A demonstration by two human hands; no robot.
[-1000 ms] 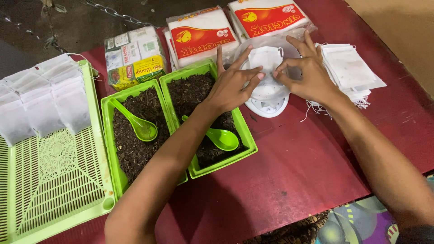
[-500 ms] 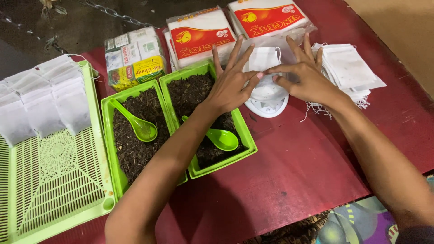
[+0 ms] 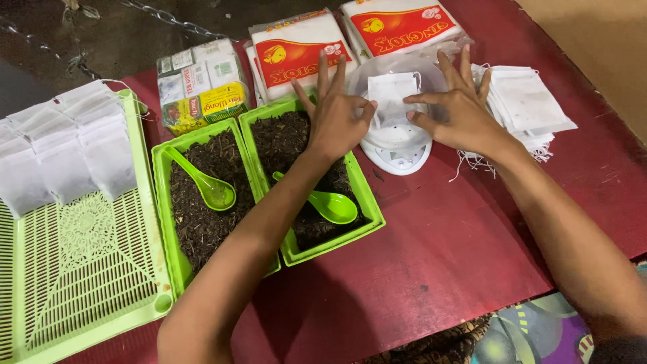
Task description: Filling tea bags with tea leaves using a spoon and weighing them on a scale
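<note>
**On the red bench: two hands at a small white bag, with surrounding stock**

At the 12 o'clock end of the red bench (image 3: 431, 269) stands a white scale (image 3: 397, 152) with a clear bowl (image 3: 397, 77) on top.

- Small white bag (image 3: 392, 98): flat, empty-looking pouch lying in the bowl, between both hands.
- Left hand (image 3: 333, 118): fingers spread and pointing to 12 o'clock, thumb tip at the bag's 9 o'clock edge; wrist passes over the right-hand tray.
- Right hand (image 3: 458, 111): fingers fanned, forefinger and thumb meeting the bag's 3 o'clock edge. Whether either hand truly pinches the bag cannot be told.
- Two green trays (image 3: 367, 202) of dark loose material, side by side at 9 o'clock of the scale, each holding a green spoon (image 3: 327, 202).
- Stack of empty white bags (image 3: 529, 101) with strings, at 3 o'clock of the right hand.
- Two red-and-white packets (image 3: 296, 47), at 12 o'clock of the trays and bowl.
- Bundle of small boxes (image 3: 202, 84), at 10 o'clock of the trays.
- Green slatted rack (image 3: 81, 269), far 9 o'clock side, carrying filled white bags (image 3: 60, 152) along its upper end.
</note>
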